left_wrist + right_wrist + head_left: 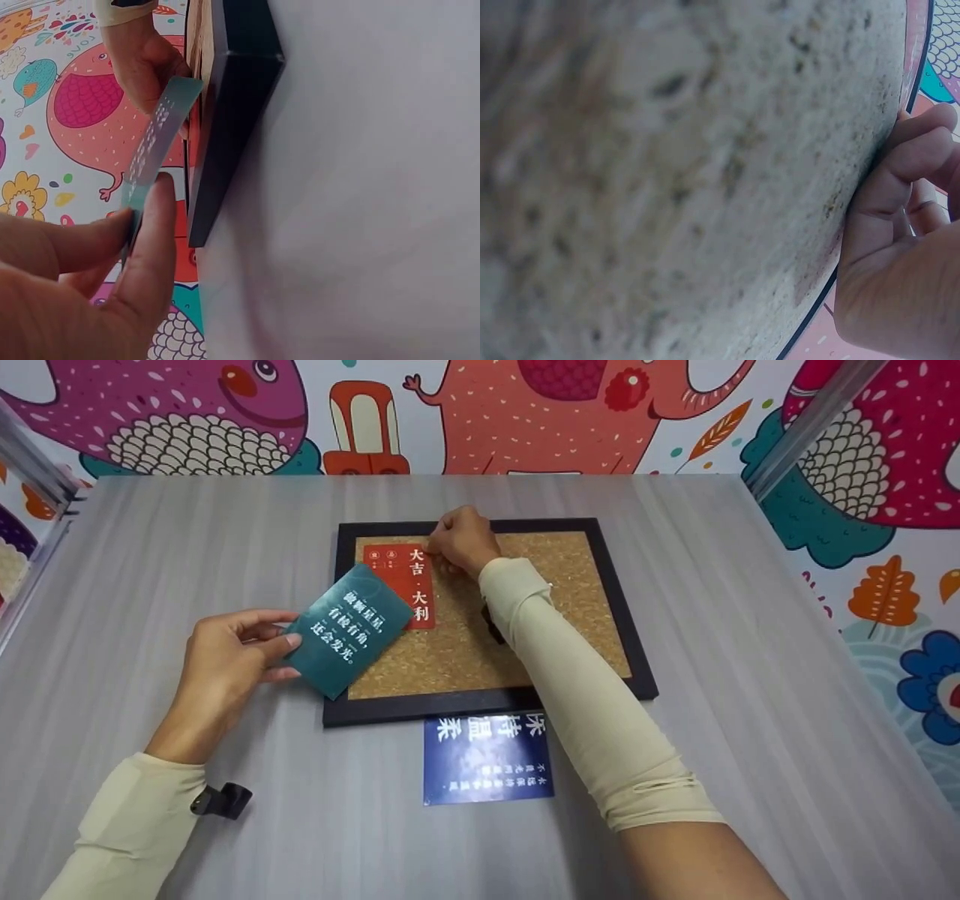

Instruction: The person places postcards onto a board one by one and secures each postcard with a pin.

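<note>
My left hand pinches a teal card with white Chinese writing between thumb and fingers. This card is tilted over the left part of a cork board with a black frame, and it overlaps a red card lying upright on the cork. At the red card's upper right corner is my right hand, its fingers curled and its fingertips close against the board. In the right wrist view the curled fingers meet the cork surface; I cannot tell whether something small is between them.
A blue card with white writing, upside down from my side, lies on the grey wood-grain table just below the frame's near edge. Behind the table stands a wall with bright cartoon animals. Wrist cameras sit on both sleeves.
</note>
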{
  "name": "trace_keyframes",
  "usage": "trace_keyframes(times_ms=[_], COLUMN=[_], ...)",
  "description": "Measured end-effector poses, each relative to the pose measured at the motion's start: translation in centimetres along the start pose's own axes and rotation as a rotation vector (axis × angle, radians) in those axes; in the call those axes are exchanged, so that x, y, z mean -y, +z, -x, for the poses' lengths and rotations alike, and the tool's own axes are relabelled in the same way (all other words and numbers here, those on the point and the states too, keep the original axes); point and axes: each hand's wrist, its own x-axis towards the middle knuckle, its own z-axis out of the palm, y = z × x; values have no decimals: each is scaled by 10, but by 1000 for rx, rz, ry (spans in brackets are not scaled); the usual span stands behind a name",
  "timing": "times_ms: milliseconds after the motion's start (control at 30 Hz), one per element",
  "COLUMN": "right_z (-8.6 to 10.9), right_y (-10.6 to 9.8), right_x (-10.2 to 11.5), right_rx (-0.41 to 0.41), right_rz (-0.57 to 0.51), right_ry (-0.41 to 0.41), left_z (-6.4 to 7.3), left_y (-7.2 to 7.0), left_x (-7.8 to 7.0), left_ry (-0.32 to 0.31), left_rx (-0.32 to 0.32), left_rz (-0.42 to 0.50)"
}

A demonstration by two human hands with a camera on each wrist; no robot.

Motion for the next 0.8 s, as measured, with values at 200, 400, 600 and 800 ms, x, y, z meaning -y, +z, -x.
trace_keyframes(times_ms=[200,400,600,800], right_z=[2,2,-1,-1], right_y=[1,1,0,0], right_x=[1,2,2,1], right_rx=[-8,-10,-4,-3], right_rz=[-9,-5,-14,-10], right_ry=[8,20,40,42], left_z=[-1,-3,-5,-7], left_y=[9,18,24,29], left_x=[-5,-8,-8,-9], left_ry=[-2,-7,-5,14], left_rx=[26,60,87,89], left_rz=[-32,-36,-38,-65])
